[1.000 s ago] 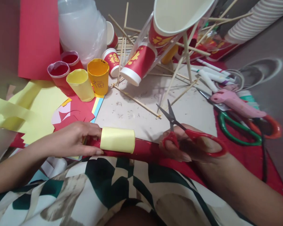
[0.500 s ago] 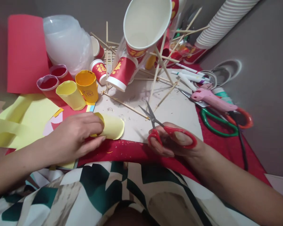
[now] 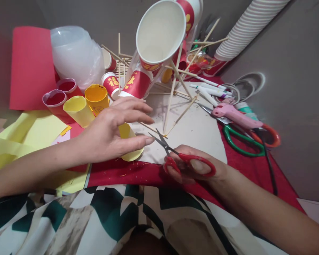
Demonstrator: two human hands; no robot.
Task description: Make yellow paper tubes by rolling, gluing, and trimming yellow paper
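My right hand grips small red-handled scissors, their blades slightly apart and pointing up and left. Fingers spread, my left hand hovers over a pale yellow paper cup lying on its side on the white board. The hand hides part of that cup. Its thumb tip is close to the scissor points. Behind the left wrist stand a yellow paper cup, an orange one with drawn marks, and two red ones, the nearer red cup leaning.
A frame of wooden sticks and red-and-white paper cups rises at the back. To the right lie a pink glue gun, green-handled scissors and several markers. Yellow paper lies at left, near red card.
My left hand has let go of the lying yellow cup and risen to the right, its fingers opening out. The scissors stay in my right hand. The whole view has shifted slightly.
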